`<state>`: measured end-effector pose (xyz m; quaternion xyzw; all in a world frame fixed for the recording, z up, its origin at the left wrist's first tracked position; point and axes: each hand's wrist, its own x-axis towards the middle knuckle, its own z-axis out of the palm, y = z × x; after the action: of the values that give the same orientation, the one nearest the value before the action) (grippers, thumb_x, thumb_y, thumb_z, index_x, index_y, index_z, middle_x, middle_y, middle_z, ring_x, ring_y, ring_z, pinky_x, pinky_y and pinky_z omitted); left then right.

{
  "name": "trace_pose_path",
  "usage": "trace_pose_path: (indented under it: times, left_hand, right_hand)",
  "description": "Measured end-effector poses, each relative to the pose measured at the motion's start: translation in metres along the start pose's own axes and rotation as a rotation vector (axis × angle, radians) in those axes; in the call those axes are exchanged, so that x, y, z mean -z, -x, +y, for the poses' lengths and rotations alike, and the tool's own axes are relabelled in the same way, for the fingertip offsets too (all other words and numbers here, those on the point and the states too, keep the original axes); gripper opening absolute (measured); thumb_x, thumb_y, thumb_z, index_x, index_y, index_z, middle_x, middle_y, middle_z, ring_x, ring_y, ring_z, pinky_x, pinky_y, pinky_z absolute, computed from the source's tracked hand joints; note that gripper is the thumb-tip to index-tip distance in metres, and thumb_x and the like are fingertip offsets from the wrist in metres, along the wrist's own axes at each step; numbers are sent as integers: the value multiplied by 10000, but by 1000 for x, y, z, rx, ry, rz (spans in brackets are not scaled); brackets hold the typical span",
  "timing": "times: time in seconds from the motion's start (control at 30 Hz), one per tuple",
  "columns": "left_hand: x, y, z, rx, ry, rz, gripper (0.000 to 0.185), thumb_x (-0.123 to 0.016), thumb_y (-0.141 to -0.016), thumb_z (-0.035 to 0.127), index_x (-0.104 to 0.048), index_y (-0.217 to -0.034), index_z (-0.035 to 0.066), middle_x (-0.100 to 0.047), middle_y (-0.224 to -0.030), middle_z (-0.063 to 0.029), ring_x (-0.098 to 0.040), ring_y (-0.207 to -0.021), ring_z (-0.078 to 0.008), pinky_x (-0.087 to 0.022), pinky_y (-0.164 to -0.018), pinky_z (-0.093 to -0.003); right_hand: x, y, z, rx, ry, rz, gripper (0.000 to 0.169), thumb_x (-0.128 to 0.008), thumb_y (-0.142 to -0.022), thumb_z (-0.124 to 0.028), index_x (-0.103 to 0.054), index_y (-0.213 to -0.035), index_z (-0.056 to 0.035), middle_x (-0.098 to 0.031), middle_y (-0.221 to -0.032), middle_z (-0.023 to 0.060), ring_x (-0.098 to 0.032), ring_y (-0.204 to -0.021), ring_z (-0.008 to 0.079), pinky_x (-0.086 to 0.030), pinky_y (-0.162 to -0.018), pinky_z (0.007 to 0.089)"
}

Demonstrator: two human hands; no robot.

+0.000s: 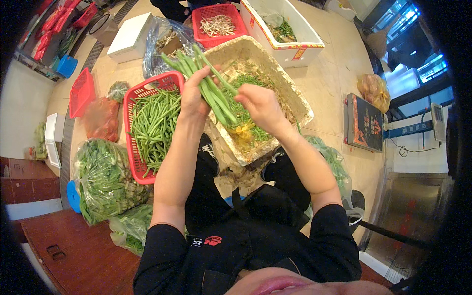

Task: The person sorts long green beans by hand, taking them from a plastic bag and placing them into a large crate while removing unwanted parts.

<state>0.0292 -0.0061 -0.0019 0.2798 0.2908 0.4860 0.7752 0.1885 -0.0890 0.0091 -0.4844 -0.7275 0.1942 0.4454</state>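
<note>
A bunch of long green beans lies across the palm of my left hand, with the thumb pressed over it. My right hand pinches the near end of one bean that angles away from the bunch. Both hands hover over a worn foam box whose bottom is strewn with green trimmings and a yellow knotted scrap. To the left, a red plastic basket holds many green beans, partly hidden by my left forearm.
Beyond are a red basket of pale strips, a white foam box and a clear plastic bag. Bagged leafy greens lie left, bagged green vegetables right. A platform scale stands far right.
</note>
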Motion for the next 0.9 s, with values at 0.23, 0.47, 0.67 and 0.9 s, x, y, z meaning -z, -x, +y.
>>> trace_pose_path:
  times: [0.23, 0.47, 0.67, 0.9]
  left_hand:
    - [10, 4, 5, 323, -98, -286, 215, -512, -835, 202, -539, -910, 2, -441, -577, -1, -400, -494, -97, -334, -464, -218]
    - [15, 22, 40, 89, -196, -169, 305, -598, -771, 118, -509, -1032, -12, -631, -780, -106, -541, -533, -121, -447, -478, -222]
    - [103, 35, 79, -428, -1905, 613, 195, -656, -684, 82, -608, -867, 31, -605, -743, -50, -583, -625, -154, -482, -537, -285]
    - [-4, 49, 48, 53, -765, -184, 239, -680, -696, 117, -592, -886, 2, -580, -689, -43, -550, -541, -111, -415, -483, -222]
  right_hand:
    - [-1, -1, -20, 601, 382, -124, 107, -566, -675, -112, -464, -700, -90, -457, -631, 46, -502, -630, 218, -404, -567, 327]
    - [17, -2, 19, 262, 438, 100, 86, -604, -713, -50, -560, -784, -69, -565, -703, 97, -568, -685, 289, -451, -612, 377]
    - [36, 5, 48, -404, 711, -285, 205, -627, -763, -218, -591, -878, -53, -633, -843, 144, -608, -843, 301, -467, -713, 423]
    - [29, -12, 30, -555, -608, -163, 284, -553, -865, -271, -582, -1027, -39, -613, -723, 41, -576, -632, 134, -443, -563, 267]
